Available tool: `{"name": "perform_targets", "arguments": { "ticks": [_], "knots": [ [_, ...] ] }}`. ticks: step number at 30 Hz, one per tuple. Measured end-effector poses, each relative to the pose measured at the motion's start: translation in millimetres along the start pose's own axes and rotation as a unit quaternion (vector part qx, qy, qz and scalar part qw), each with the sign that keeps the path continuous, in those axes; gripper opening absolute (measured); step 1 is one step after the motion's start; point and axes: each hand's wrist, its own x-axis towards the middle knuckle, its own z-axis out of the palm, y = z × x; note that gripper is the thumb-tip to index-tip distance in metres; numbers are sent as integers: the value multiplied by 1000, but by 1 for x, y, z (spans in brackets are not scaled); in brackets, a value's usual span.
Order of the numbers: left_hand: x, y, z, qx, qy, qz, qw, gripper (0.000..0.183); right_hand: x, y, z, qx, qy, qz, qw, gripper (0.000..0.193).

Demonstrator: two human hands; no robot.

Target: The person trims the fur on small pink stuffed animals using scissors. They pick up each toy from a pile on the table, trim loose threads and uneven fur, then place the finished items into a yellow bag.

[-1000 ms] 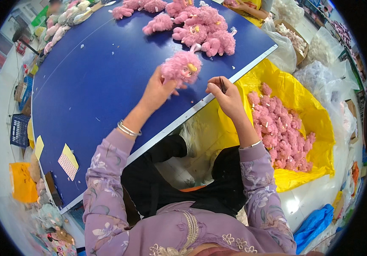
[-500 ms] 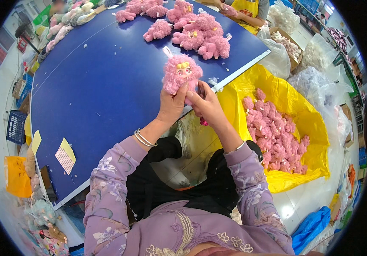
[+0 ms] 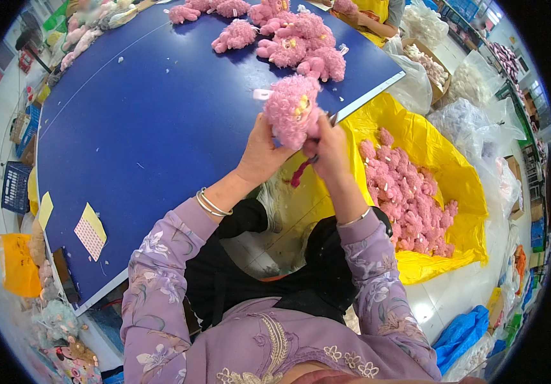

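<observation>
A pink curly-haired plush doll [image 3: 291, 110] with a yellow fringe is tilted sideways above the table's near edge, its white loop tag pointing left. My left hand [image 3: 264, 148] is closed around the doll's head from below and left. At the doll's lower body, my right hand [image 3: 332, 150] is closed on what looks like small scissors [image 3: 333, 119]; a dark tip shows above the fist and a dark loop at the fingers. A magenta cord [image 3: 299, 174] dangles beneath that hand. The right fingertips are partly hidden behind the doll.
Several pink plush dolls [image 3: 304, 41] lie at the far side of the blue table [image 3: 153, 128]. Right of me stands a yellow sack [image 3: 474, 192] full of pink plush pieces. A sticker sheet [image 3: 89, 232] lies at the table's left. A co-worker's arm [image 3: 374, 24] shows at the far right.
The doll has turned from facing me upright to tilting right, its tag swinging left. My right hand has shifted right and turned, bringing the dark tip into view. My left hand still grips the doll.
</observation>
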Motion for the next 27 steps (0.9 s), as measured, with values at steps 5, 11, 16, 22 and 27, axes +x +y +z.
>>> {"name": "perform_targets", "arguments": {
  "ticks": [5,11,16,22,27],
  "knots": [
    [20,-9,-23,67,81,-65,992,32,36,-52,-101,164,-325,-125,923,29],
    [28,-17,-45,54,116,-119,985,14,28,-42,-77,-302,34,-195,933,19],
    [23,-17,-33,4,91,-95,991,12,34,-41,-72,-464,-13,-331,821,17],
    [18,-12,-39,-81,41,-157,983,25,15,-32,-43,-152,-32,-126,980,18],
    [16,-6,-34,-173,-19,-194,965,37,25,-14,-42,-440,56,-249,861,19]
  ]
}}
